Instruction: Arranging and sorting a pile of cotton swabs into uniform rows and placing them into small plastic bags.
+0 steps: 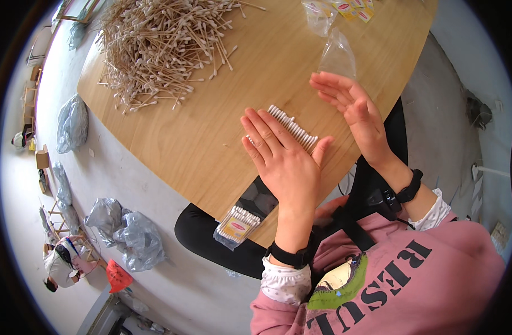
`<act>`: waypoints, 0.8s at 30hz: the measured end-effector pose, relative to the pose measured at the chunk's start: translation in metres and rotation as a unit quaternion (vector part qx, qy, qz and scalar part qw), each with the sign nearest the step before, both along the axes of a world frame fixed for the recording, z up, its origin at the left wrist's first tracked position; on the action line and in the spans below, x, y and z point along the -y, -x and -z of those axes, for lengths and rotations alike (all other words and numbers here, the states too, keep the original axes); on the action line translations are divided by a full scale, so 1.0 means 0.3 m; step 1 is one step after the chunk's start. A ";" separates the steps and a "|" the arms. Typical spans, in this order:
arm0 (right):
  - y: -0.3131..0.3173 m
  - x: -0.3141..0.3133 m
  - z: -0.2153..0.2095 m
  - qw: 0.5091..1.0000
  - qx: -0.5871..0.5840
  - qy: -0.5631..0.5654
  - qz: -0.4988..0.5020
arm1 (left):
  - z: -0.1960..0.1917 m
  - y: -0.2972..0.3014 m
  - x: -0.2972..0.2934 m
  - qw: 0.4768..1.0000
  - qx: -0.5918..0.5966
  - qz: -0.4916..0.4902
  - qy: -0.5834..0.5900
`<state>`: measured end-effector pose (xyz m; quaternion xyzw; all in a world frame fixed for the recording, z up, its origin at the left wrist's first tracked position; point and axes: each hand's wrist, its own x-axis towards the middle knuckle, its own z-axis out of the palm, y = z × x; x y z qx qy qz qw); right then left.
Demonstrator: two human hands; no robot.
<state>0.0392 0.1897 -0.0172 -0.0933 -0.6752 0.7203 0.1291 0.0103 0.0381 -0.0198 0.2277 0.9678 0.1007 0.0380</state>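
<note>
A small clear packet of swabs (237, 225) with a red oval label lies at the near edge of the tabletop (200, 134); empty clear bags (337, 53) and yellow labels (353, 8) lie far right. The left hand (284, 159), fingers flat and together, presses a neat row of cotton swabs (294, 129), white tips aligned, mid-tabletop. The right hand (353, 109) hovers open just beside it. A loose swab heap (161, 44) lies far left.

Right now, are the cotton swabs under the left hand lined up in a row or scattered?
Lined up. The cotton swabs lie side by side in a neat row on the wooden table, the left hand flat over them.
</note>
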 end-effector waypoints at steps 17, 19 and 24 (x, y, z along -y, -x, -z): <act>-0.008 0.143 0.036 0.997 -0.017 0.058 -0.038 | 0.021 -0.157 0.016 0.719 0.110 -0.191 -0.659; -0.012 0.183 0.034 0.995 -0.010 0.089 -0.033 | 0.023 -0.155 -0.004 0.693 0.106 -0.193 -0.686; -0.006 0.186 0.023 0.995 0.006 0.098 -0.025 | 0.019 -0.153 -0.010 0.678 0.115 -0.204 -0.696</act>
